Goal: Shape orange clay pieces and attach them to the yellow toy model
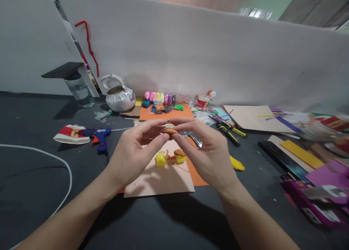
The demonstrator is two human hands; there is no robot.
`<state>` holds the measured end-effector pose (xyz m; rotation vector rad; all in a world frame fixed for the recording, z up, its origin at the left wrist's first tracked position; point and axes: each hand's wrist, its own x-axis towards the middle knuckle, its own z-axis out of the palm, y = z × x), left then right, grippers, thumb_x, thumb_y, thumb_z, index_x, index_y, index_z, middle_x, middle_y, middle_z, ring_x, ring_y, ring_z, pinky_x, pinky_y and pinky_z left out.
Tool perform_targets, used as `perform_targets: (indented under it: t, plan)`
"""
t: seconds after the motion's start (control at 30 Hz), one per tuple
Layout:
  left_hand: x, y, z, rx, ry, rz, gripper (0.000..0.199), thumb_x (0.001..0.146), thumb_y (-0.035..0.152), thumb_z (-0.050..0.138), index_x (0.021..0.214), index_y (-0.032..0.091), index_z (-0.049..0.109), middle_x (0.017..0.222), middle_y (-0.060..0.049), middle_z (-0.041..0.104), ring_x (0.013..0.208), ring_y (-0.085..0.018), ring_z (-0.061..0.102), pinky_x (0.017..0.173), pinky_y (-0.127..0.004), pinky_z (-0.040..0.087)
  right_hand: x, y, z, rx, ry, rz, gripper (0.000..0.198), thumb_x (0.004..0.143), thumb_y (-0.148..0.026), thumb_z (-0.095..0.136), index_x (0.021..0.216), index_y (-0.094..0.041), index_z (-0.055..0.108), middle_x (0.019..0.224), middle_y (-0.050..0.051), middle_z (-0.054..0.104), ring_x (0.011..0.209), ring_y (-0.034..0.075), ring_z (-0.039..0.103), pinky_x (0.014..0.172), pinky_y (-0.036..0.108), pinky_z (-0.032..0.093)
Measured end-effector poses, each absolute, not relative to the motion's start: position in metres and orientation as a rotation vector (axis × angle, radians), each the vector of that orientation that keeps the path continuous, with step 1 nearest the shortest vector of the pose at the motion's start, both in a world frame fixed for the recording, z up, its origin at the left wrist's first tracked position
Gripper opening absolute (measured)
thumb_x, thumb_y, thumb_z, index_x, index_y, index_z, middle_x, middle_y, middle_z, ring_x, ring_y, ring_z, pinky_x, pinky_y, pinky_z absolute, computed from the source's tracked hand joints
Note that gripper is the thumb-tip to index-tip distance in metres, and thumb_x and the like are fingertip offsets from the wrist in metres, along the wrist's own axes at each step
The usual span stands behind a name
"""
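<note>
- Hands up together in the middle, left hand [136,151] and right hand [207,151], raised over the work, and between their tips sits a small, flat, orange-brown clay piece [170,132].
- Both thumbs are on it, one at each end, pinching it with the fingers; the upper fingers arch over it, the two hands' fingertips close to each other, and which fingertips grip from behind cannot be told.
- Straight below lies a cream rectangular paper sheet [158,190], carrying a rounded yellow clay block [160,159] on its left and, to the right, a second orange-brown oval piece [179,153] beside more yellow.
- Under that sheet, a bright orange paper sheet [200,177] peeks out by the right hand, all on the matt black tabletop [245,221].
- Over on the left, a blue plastic glue gun [102,139] lies beside a flattened red-and-white paper cup [72,134].
- Further back, a dented silver metal kettle [120,99] stands near small, bright-coloured plastic-wrapped packets [159,97].
- Out right, black-and-yellow handled tools [229,133] lie beyond the right hand.
</note>
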<state>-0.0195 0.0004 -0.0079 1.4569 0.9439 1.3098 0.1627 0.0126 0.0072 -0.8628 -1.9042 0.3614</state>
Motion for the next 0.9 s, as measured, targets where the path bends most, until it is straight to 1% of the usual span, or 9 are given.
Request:
perform_targets:
  t: [0.13,0.27,0.33,0.43,0.5,0.57,0.63,0.77,0.9]
  plan:
    - [-0.018,0.001,-0.009,1.513,1.004,1.345,0.014,0.093,0.026,0.074,0.107,0.026,0.077,0.109,0.004,0.081,0.101,-0.011,0.075,0.091,-0.019,0.059,0.161,0.012,0.005,-0.883,-1.908,0.355,0.007,0.095,-0.016,0.069,0.097,-0.02,0.074,0.108,0.004,0.078,0.105,0.017,0.073,0.093,0.03,0.055]
    - [-0.016,-0.001,-0.011,1.559,1.034,1.389,0.008,0.096,0.024,0.07,0.098,0.025,0.078,0.099,0.005,0.08,0.091,-0.009,0.074,0.085,-0.018,0.058,0.161,0.009,0.003,-0.935,-1.954,0.331,0.011,0.095,-0.017,0.068,0.103,-0.019,0.076,0.115,0.006,0.076,0.109,0.019,0.072,0.093,0.032,0.054]
    - [-0.016,-0.001,-0.011,1.572,1.053,1.392,0.008,0.096,0.023,0.069,0.096,0.024,0.077,0.096,0.006,0.079,0.087,-0.008,0.073,0.083,-0.017,0.057,0.16,0.008,0.003,-0.937,-1.978,0.306,0.011,0.096,-0.017,0.067,0.103,-0.018,0.076,0.115,0.007,0.076,0.109,0.019,0.071,0.093,0.032,0.054]
    - [-0.017,-0.001,-0.01,1.583,1.077,1.377,0.008,0.096,0.023,0.069,0.096,0.023,0.076,0.096,0.005,0.079,0.087,-0.008,0.073,0.083,-0.017,0.057,0.159,0.008,0.003,-0.929,-1.998,0.282,0.011,0.097,-0.017,0.066,0.102,-0.018,0.076,0.112,0.007,0.076,0.107,0.019,0.071,0.094,0.034,0.054]
    - [-0.019,0.0,-0.008,1.575,1.08,1.327,0.011,0.095,0.023,0.069,0.103,0.024,0.076,0.101,0.004,0.08,0.092,-0.01,0.074,0.085,-0.018,0.057,0.158,0.009,0.003,-0.927,-1.993,0.271,0.011,0.097,-0.017,0.066,0.102,-0.018,0.076,0.111,0.007,0.077,0.106,0.02,0.071,0.094,0.035,0.054]
    - [-0.02,0.0,-0.005,1.573,1.066,1.253,0.018,0.095,0.023,0.068,0.112,0.026,0.074,0.108,0.003,0.08,0.099,-0.012,0.074,0.087,-0.02,0.058,0.159,0.011,0.003,-0.925,-1.978,0.268,0.011,0.096,-0.016,0.065,0.1,-0.018,0.075,0.11,0.007,0.078,0.105,0.02,0.072,0.093,0.036,0.054]
    - [-0.02,0.001,-0.002,1.588,1.061,1.203,0.021,0.096,0.024,0.068,0.116,0.026,0.073,0.112,0.002,0.08,0.104,-0.014,0.074,0.088,-0.021,0.058,0.16,0.012,0.002,-0.928,-1.966,0.278,0.01,0.096,-0.016,0.065,0.099,-0.019,0.074,0.109,0.007,0.078,0.105,0.021,0.072,0.093,0.037,0.055]
    - [-0.019,-0.001,-0.001,1.619,1.081,1.24,0.016,0.094,0.027,0.071,0.11,0.025,0.075,0.11,0.002,0.08,0.1,-0.013,0.075,0.087,-0.02,0.058,0.161,0.012,0.003,-0.951,-1.984,0.295,0.01,0.097,-0.018,0.065,0.1,-0.022,0.074,0.111,0.007,0.078,0.106,0.021,0.072,0.092,0.038,0.056]
    - [-0.019,-0.001,-0.005,1.646,1.097,1.299,0.012,0.097,0.028,0.068,0.105,0.024,0.077,0.105,0.002,0.081,0.097,-0.012,0.074,0.089,-0.02,0.056,0.16,0.01,0.004,-0.947,-2.011,0.297,0.011,0.098,-0.018,0.065,0.101,-0.022,0.075,0.111,0.006,0.078,0.106,0.021,0.072,0.094,0.037,0.055]
